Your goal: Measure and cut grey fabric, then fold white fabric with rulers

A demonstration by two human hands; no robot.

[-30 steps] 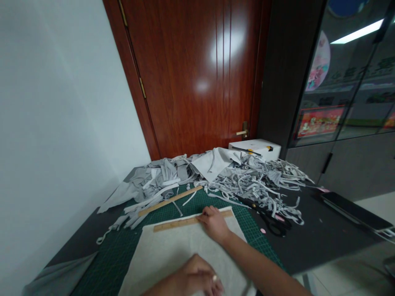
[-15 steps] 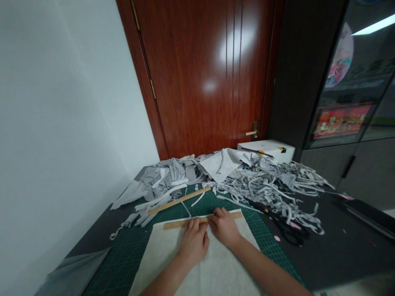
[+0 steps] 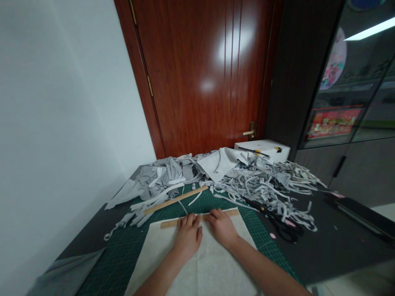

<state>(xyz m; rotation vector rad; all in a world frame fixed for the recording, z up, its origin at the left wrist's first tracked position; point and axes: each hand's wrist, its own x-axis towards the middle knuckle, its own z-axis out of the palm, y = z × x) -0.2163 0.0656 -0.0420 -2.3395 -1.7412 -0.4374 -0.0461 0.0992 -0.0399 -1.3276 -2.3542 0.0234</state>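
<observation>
A cream cloth [image 3: 197,263] is spread in front of me on a green cutting mat [image 3: 117,257]. Along its far edge lies a flat wooden ruler [image 3: 168,224]. The fingers of my left hand [image 3: 188,236] rest across the ruler's middle, with the thumb apart on the cloth. Just to the right, my right hand [image 3: 224,228] has its slightly bent fingers laid over the same ruler. A small gap separates the two hands. Both seem to press from above; my fingers hide part of the ruler. Beyond the cloth, a second wooden strip [image 3: 175,200] lies slantwise on the mat.
Grey and white fabric scraps [image 3: 256,181] are heaped along the table's back. Black-handled scissors [image 3: 282,228] lie on the right, near a dark flat case [image 3: 365,218]. A white box [image 3: 265,150] stands behind the heap. Grey fabric [image 3: 68,273] lies front left.
My left hand has slid slightly left along the ruler, widening the gap between my hands. The whole view has shifted a little; the cloth and ruler look unchanged.
</observation>
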